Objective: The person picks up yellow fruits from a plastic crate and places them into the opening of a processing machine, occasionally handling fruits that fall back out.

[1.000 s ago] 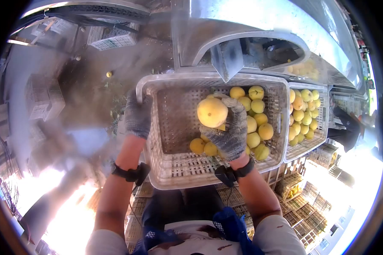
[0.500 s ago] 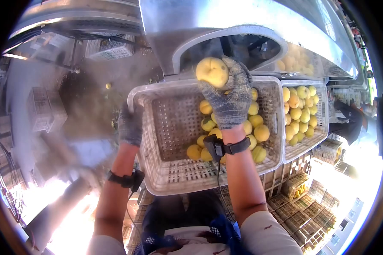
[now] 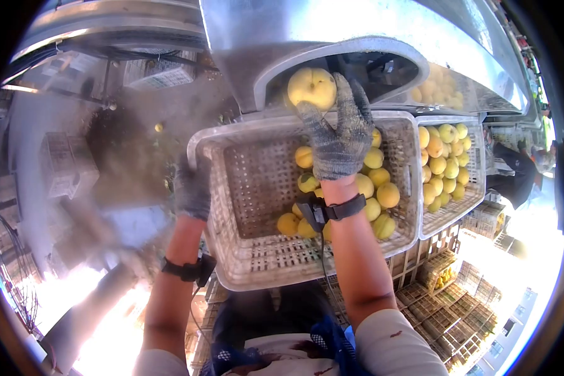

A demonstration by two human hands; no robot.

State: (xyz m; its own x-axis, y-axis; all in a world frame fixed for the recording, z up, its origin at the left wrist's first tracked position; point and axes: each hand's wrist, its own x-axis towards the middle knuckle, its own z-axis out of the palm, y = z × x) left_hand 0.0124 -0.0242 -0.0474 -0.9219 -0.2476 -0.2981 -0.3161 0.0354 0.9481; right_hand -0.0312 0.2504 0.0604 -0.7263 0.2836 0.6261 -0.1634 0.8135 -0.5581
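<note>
My right hand (image 3: 338,135), in a grey knit glove, holds a yellow peach (image 3: 311,88) between thumb and fingers, in front of a rounded opening (image 3: 382,69) in a metal machine. Below it stands a pale plastic crate (image 3: 276,276) with several yellow peaches (image 3: 373,177) gathered on its right side. At the crate's left rim, my left hand (image 3: 192,186), gloved as well, grips the edge; its fingers are dark and partly hidden.
A second crate (image 3: 451,210) full of peaches stands against the first on the right. The shiny metal housing (image 3: 363,22) spans the far side. Stacked crates (image 3: 442,310) lie lower right. A person's dark-clothed leg (image 3: 514,178) shows at far right.
My right hand has moved slightly away from me with the peach, closer to the machine opening. My left hand stays at the crate's rim.
</note>
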